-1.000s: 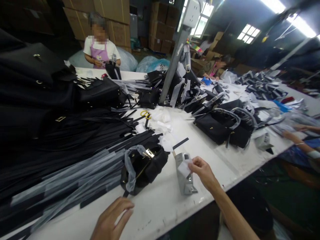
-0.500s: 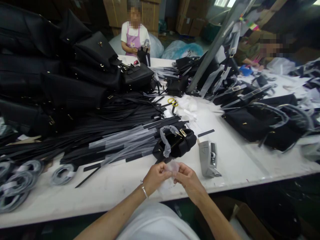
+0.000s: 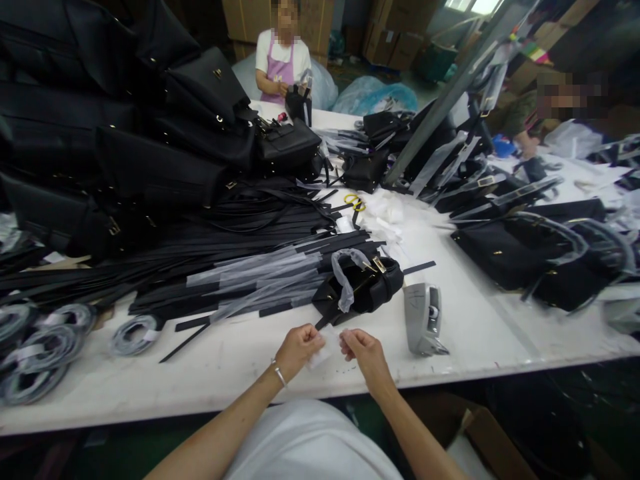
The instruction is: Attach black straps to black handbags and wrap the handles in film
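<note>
Pinched in my left hand point(image 3: 300, 348) is a small, thin, whitish translucent sheet point(image 3: 324, 348), held just over the front of the table. My right hand point(image 3: 366, 357) is a little to the right of the sheet, thumb and fingertips pressed together; whatever may be between them is too small to make out. Just beyond both hands a small black handbag point(image 3: 383, 287) lies open, its handle point(image 3: 345, 273) wrapped in clear plastic. A grey tape dispenser point(image 3: 417, 320) stands to the right of my right hand.
Black straps point(image 3: 240, 227), some wrapped in plastic, cover the table's left side before piled black bags point(image 3: 155, 167). Coiled, wrapped cords point(image 3: 135, 335) lie front left. Yellow-handled scissors point(image 3: 354, 201), a slanted metal post point(image 3: 440, 100) and more bags point(image 3: 515, 247) lie beyond. Two people work across the table.
My hands have drawn apart. The thin sheet, earlier bunched between both, is now in my left hand with a gap to the right. The view has shifted slightly.
</note>
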The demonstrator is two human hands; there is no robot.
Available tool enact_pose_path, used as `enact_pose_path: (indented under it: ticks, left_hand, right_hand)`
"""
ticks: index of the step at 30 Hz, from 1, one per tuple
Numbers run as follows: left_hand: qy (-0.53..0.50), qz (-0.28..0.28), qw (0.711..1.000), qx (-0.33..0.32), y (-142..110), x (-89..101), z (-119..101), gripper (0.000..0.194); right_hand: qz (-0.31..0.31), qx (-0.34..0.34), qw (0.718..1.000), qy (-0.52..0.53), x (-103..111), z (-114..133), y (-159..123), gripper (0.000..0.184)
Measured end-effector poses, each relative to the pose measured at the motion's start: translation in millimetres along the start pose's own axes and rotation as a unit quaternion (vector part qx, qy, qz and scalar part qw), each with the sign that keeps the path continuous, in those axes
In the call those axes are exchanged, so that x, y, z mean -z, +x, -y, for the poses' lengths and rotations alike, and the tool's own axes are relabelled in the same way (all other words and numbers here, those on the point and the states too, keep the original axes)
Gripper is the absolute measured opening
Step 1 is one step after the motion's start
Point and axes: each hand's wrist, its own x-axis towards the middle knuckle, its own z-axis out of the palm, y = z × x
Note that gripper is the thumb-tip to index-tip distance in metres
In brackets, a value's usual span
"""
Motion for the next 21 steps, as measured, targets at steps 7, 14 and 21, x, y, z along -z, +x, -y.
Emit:
enact_pose_path:
  ticks: [7,14,21]
  left_hand:
    - [0.046,-0.01,0.999,0.015,0,25.4,9,0.029]
    - [0.03,-0.024,0.999,0.004,-2,48.2,16,0.035]
    - [-0.017,-0.048,0.999,-0.011,-5,69.6,25,0.034]
  right_hand:
    - [-0.02,-0.035,0.998,0.044,-15,-32,28,0.038]
    - [0.017,-0.037,0.997,0.072,-49,-35,33,0.031]
    - [0.084,-0.088,0.974,0.191,-53,-18,12,0.031]
